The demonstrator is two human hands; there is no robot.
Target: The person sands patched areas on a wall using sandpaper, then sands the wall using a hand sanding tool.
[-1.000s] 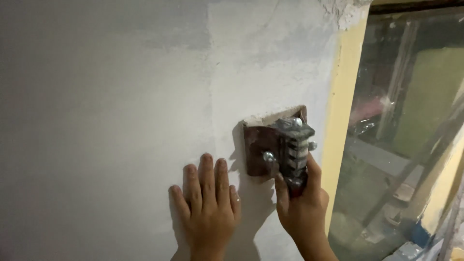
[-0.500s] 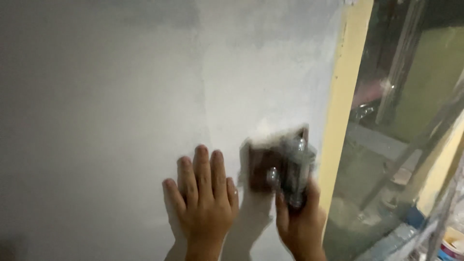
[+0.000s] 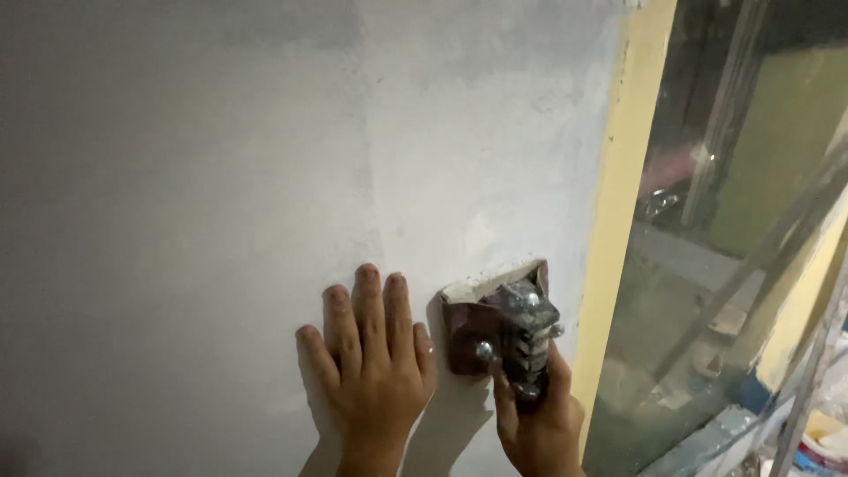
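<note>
The left hand [image 3: 375, 367] is lying flat and released against the pale plastered wall [image 3: 221, 177], its fingers [image 3: 368, 296] pointing upward and held close together, nothing in its grasp. Just beside it, the right hand [image 3: 539, 420] is grasping a hand sander [image 3: 499, 327] from below — the fingers are wrapping round the grey ribbed handle while the thumb is sitting near a small round metal knob. The sander's reddish-brown block is pressing flat against the wall, with a whitish sheet showing along its upper edge. The tool is sitting low on the wall, between the left hand and a yellow frame post [image 3: 627, 221] — close to the post, though whether touching it cannot be told. Beyond the post, a glass pane [image 3: 751, 221] is showing blurred shapes.
</note>
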